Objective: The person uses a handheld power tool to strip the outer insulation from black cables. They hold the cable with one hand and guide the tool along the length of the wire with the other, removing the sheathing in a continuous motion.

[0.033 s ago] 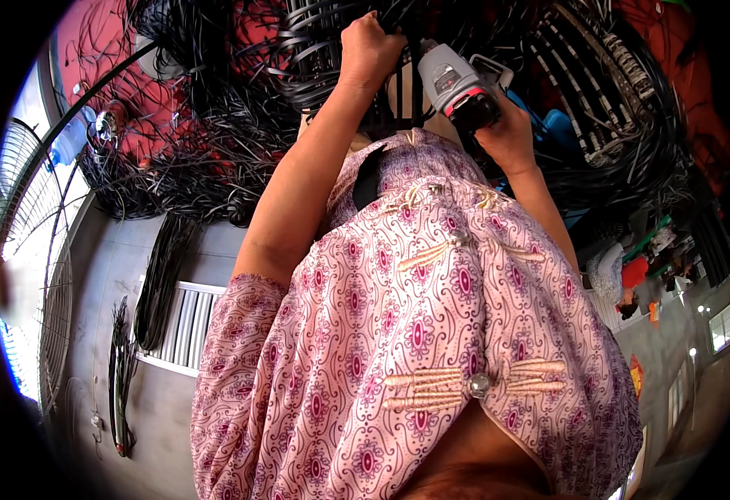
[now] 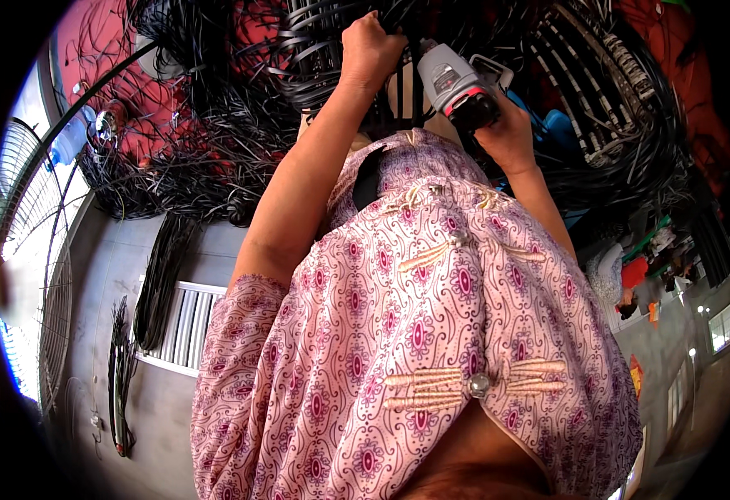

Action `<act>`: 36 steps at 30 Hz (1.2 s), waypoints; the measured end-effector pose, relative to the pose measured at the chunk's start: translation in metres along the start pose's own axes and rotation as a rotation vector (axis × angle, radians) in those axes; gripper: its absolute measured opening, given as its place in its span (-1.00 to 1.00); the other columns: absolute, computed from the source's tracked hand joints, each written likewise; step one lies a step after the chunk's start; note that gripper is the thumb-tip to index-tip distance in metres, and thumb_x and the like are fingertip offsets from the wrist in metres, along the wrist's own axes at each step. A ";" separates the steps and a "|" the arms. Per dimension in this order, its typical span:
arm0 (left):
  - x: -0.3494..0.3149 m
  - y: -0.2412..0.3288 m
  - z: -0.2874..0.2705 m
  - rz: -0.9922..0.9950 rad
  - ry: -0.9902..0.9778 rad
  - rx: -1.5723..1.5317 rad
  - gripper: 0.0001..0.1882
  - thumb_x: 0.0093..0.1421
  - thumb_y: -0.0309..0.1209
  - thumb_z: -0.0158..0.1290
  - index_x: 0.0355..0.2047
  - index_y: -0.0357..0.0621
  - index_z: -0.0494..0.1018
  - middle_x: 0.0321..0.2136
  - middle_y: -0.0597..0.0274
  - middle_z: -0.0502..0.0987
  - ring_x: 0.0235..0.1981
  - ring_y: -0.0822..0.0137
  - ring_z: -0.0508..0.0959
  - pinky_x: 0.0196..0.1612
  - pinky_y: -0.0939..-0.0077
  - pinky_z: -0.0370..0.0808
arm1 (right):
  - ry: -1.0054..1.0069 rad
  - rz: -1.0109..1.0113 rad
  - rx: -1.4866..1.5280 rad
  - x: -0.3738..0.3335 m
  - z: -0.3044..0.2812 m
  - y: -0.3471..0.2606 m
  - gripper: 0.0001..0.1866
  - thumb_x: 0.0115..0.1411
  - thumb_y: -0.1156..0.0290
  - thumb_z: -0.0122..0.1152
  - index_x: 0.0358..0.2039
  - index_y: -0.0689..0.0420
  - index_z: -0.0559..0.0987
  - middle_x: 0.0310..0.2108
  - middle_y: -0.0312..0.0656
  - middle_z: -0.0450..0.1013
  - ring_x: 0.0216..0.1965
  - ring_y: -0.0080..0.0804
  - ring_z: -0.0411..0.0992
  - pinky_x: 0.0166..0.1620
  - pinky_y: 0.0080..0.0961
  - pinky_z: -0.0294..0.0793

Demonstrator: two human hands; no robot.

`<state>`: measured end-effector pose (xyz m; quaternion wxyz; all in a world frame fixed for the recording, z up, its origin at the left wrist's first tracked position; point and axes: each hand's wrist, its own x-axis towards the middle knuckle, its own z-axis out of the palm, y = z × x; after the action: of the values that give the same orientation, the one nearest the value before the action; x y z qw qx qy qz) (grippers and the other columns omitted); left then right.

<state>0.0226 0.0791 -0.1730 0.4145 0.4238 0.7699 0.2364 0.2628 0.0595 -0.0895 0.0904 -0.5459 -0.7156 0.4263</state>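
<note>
At the top centre my left hand (image 2: 369, 54) is closed in a fist beside flat black plastic strips. Whatever lies inside its fingers is hidden. Just to the right, my right hand (image 2: 506, 133) is wrapped round a grey cordless power tool (image 2: 452, 79) with a red and black end. The tool's narrow front points up and left toward the strips near my left hand. A grey metal loop (image 2: 494, 71) sticks out from its right side. Bent black strips (image 2: 311, 62) form a woven-looking bundle left of my left hand.
Tangled black strips (image 2: 215, 142) lie over a red surface (image 2: 82, 42) on the left. A large coil of strips (image 2: 606, 92) lies to the right, near a blue object (image 2: 558, 125). Hanging strip bundles (image 2: 163, 283) and a wire fan guard (image 2: 36, 217) appear at the left.
</note>
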 end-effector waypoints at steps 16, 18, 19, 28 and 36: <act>-0.001 0.006 0.001 -0.017 -0.017 -0.040 -0.69 -0.02 -0.33 0.19 -0.34 -0.33 0.51 -0.41 -0.17 0.60 -0.29 -0.11 0.61 -0.20 0.22 0.53 | 0.042 0.055 -0.067 0.010 0.004 -0.022 -0.60 0.00 0.17 0.33 -0.13 0.02 0.56 -0.40 -0.08 0.56 -0.34 -0.02 0.54 -0.33 -0.23 0.53; -0.002 0.007 0.001 0.019 -0.016 -0.051 -0.70 0.00 -0.35 0.17 -0.36 -0.39 0.48 -0.43 -0.24 0.57 -0.30 -0.17 0.59 -0.21 0.19 0.53 | 0.029 0.097 -0.083 0.010 0.007 -0.017 -0.66 -0.01 0.23 0.30 -0.19 0.02 0.55 -0.41 -0.06 0.55 -0.34 0.03 0.52 -0.33 -0.18 0.52; 0.000 0.004 0.000 0.011 -0.035 -0.047 -0.70 0.00 -0.33 0.18 -0.35 -0.35 0.50 -0.42 -0.21 0.58 -0.29 -0.14 0.59 -0.21 0.21 0.53 | 0.031 0.106 -0.082 0.011 0.008 -0.019 -0.68 -0.01 0.25 0.29 -0.21 0.03 0.55 -0.41 -0.05 0.55 -0.34 0.05 0.51 -0.32 -0.16 0.51; 0.000 -0.006 -0.025 -0.240 -0.108 -0.492 -0.65 0.25 -0.19 0.11 -0.32 -0.31 0.54 -0.53 0.22 0.59 -0.56 0.40 0.58 -0.43 0.53 0.50 | 0.045 0.408 0.274 0.003 -0.019 -0.016 -0.71 -0.02 0.34 0.43 -0.39 0.30 0.61 -0.50 -0.21 0.57 -0.53 -0.52 0.51 -0.43 -0.52 0.45; -0.025 0.006 -0.094 -0.326 -0.309 -1.044 -0.64 0.34 -0.18 -0.01 -0.28 -0.30 0.51 -0.68 0.41 0.32 -0.70 0.56 0.27 -0.62 0.61 0.18 | 0.175 0.706 0.532 -0.018 -0.050 0.006 -0.77 0.00 0.48 0.40 -0.38 0.26 0.52 -0.60 -0.30 0.45 -0.64 -0.60 0.37 -0.55 -0.61 0.35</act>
<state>-0.0458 0.0601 -0.1070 0.7080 0.0680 0.5369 0.4537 0.3035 0.0703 -0.0562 0.1369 -0.7484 -0.3408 0.5522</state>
